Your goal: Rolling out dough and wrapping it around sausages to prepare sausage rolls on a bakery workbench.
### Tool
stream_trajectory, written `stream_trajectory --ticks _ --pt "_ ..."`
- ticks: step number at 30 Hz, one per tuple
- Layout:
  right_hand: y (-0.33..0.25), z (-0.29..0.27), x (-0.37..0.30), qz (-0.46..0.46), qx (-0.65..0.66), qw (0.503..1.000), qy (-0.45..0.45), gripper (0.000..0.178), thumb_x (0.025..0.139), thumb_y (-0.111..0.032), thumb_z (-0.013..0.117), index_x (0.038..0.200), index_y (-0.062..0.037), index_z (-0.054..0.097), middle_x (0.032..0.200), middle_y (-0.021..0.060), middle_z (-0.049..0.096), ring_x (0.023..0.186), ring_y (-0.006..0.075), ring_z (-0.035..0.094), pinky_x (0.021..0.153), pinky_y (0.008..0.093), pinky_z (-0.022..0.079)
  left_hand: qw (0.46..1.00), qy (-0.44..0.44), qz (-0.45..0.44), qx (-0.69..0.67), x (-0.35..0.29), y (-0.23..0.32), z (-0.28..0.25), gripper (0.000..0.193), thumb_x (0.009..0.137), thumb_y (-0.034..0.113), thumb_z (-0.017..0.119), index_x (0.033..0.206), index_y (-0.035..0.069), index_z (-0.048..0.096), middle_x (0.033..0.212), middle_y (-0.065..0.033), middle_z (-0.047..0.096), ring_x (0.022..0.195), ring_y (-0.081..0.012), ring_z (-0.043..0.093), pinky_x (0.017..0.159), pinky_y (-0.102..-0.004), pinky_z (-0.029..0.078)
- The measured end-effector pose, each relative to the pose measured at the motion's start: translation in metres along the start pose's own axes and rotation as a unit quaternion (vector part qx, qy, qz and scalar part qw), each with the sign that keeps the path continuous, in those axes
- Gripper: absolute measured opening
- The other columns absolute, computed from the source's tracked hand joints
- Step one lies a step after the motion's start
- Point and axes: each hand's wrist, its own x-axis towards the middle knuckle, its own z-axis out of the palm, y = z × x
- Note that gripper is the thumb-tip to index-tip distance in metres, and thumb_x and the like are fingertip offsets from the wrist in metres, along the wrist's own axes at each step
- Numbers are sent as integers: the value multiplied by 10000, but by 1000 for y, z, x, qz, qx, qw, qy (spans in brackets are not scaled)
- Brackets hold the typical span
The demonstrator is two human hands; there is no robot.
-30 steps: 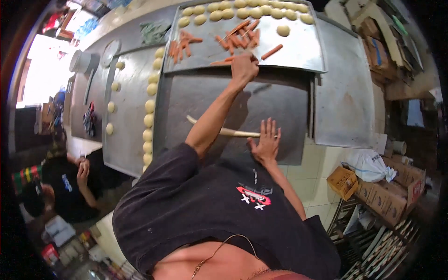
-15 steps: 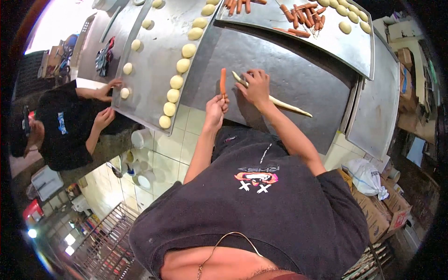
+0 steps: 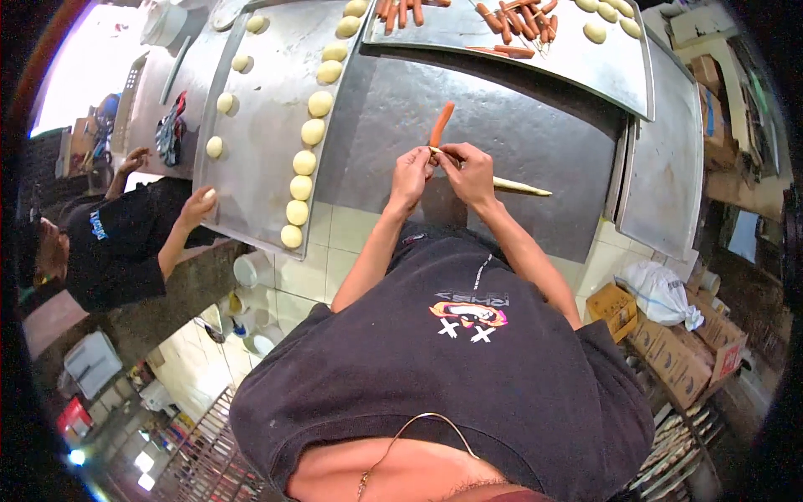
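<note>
My left hand (image 3: pixel 411 176) is closed around the lower end of an orange sausage (image 3: pixel 442 124), which stands up from the fingers with its top tipped to the right. Right beside it, my right hand (image 3: pixel 470 174) pinches the end of a thin, pale dough strip (image 3: pixel 523 186) against the sausage's base. The rest of the strip passes behind that hand, and its tapered tail lies on the dark metal worktop (image 3: pixel 502 109). Whether a stick runs into the sausage is hidden by my fingers.
Left of me, a metal tray (image 3: pixel 259 167) carries rows of dough balls (image 3: pixel 313 131). Another tray (image 3: pixel 585 67) at the far side bears sausages (image 3: pixel 523 18) and dough balls. A co-worker's hand (image 3: pixel 198 205) holds something pale at the left tray's corner. Cardboard boxes (image 3: pixel 669 360) stand at right.
My hands have come together; the right one brought the dough's end to the sausage's base. The sausage now leans right. The co-worker's nearest dough ball has left its spot on the tray.
</note>
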Motion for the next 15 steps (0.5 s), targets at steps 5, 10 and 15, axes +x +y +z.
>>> stream_trajectory --ticks 5,10,15 --pt "4 -6 -1 36 2 999 11 228 816 -154 761 970 9 722 903 167 713 799 297 705 735 363 560 987 13 49 154 15 -17 -1 194 1021 176 541 930 29 629 710 49 544 565 -39 414 487 -220 314" --pt "39 -28 -22 -76 -116 990 23 350 760 -159 788 1060 -5 693 1131 168 669 1086 340 621 916 442 494 960 70 95 253 3 3 11 159 1013 150 558 919 27 590 694 53 523 580 -32 427 495 -213 332" --pt "98 -62 -26 -128 -209 969 8 243 767 -170 782 928 -19 679 1055 133 680 1031 318 622 861 435 496 961 -99 86 243 -11 34 14 144 950 123 622 871 3 618 685 -6 600 636 -64 496 555 -248 395"
